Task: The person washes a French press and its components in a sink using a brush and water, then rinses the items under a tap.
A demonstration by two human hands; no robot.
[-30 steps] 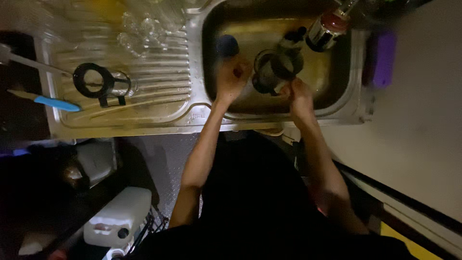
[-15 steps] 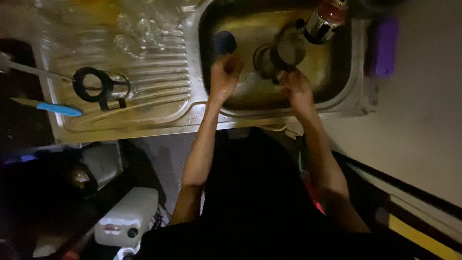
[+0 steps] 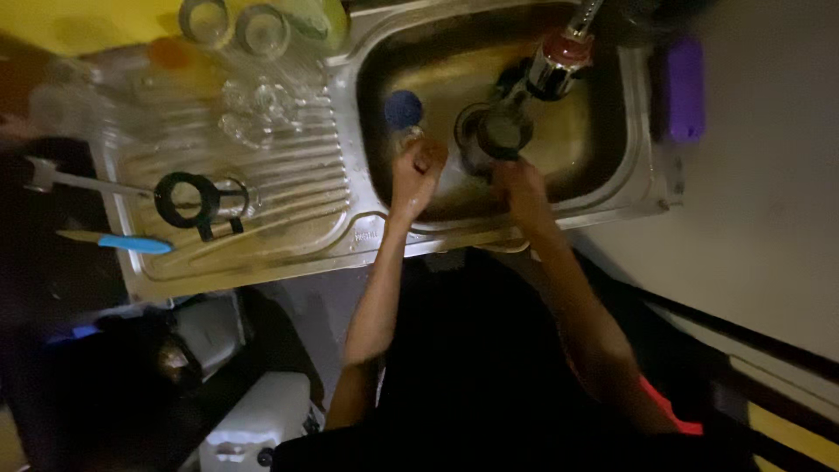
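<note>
Two hands in the stainless steel sink basin (image 3: pixel 612 166). Your left hand (image 3: pixel 418 170) is curled into a fist; what it grips, I cannot tell. Your right hand (image 3: pixel 517 185) clasps the round dark metal cup (image 3: pixel 495 134), at 12 o'clock from it, below the chrome tap with red collar (image 3: pixel 559 63). Round blue sponge (image 3: pixel 404 108): 11 o'clock of the left hand. Clear glasses (image 3: pixel 253 100) lie on the ribbed draining board (image 3: pixel 288 218) at 9 o'clock, apparently done; the cup looks mid-wash.

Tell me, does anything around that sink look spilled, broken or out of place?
Nothing stands out. Both hands are in the sink, the right at a dark round cup. Glasses and a blue-handled knife lie on the drainboard.
</note>
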